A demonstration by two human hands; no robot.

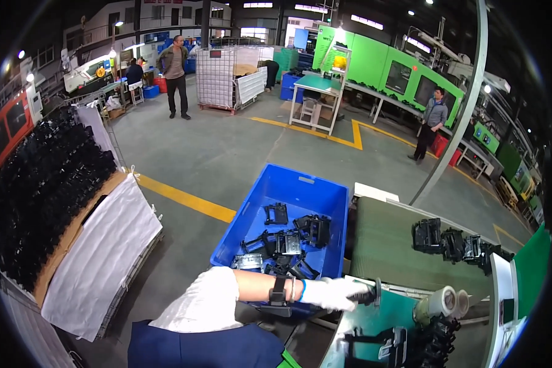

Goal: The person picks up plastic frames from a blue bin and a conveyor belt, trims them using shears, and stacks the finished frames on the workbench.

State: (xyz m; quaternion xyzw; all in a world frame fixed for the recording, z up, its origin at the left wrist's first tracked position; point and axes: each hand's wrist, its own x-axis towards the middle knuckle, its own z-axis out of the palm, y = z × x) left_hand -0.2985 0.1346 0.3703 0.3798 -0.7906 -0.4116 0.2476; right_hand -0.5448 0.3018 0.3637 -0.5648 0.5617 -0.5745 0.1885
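Note:
My left arm, in a white sleeve with a black watch, reaches across to the right over the near rim of the blue bin [339,257]. In a white glove, my left hand [331,294] is closed round a small black plastic part [368,295] at the green-topped bench [374,319]. Its fingers are partly blurred. My right hand is out of the picture. Several black plastic frames [288,243] lie loose in the bin. Another black frame [392,346] lies on the bench below the hand, beside a pile of black parts [435,343].
Rolls of tape [438,303] stand on the bench. Beyond it, a conveyor belt [386,239] carries black parts [454,242]. A metal post [457,135] rises at right. A cage of black parts [49,190] stands at left. Two people [176,73] [434,116] stand farther off.

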